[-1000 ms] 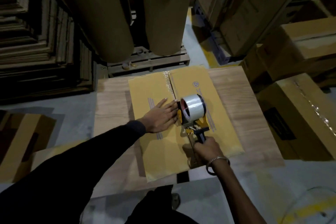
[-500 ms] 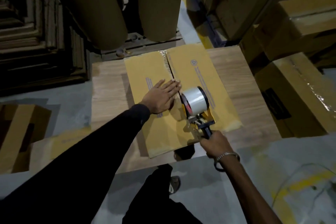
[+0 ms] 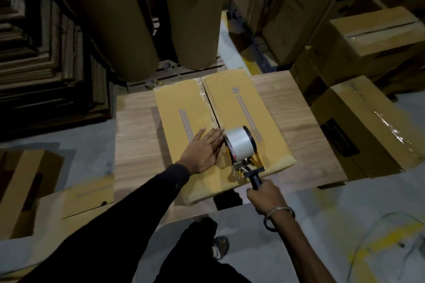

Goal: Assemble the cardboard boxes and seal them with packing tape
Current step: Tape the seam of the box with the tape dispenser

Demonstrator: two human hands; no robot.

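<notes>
2 brown paper rolls (image 3: 147,18) on pallet (image 3: 174,71)

The tape dispenser (image 3: 241,147) covers the near end of the box (image 3: 220,126) seam, and the printing on the flaps is too blurry to read.

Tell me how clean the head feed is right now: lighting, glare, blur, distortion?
Head view: dim overall, the box and table lit best; stacked cardboard at left nearly black; glare on the tape roll and on a taped box at right; edges soft and bowed by the wide lens; both hands reasonably sharp.
</notes>
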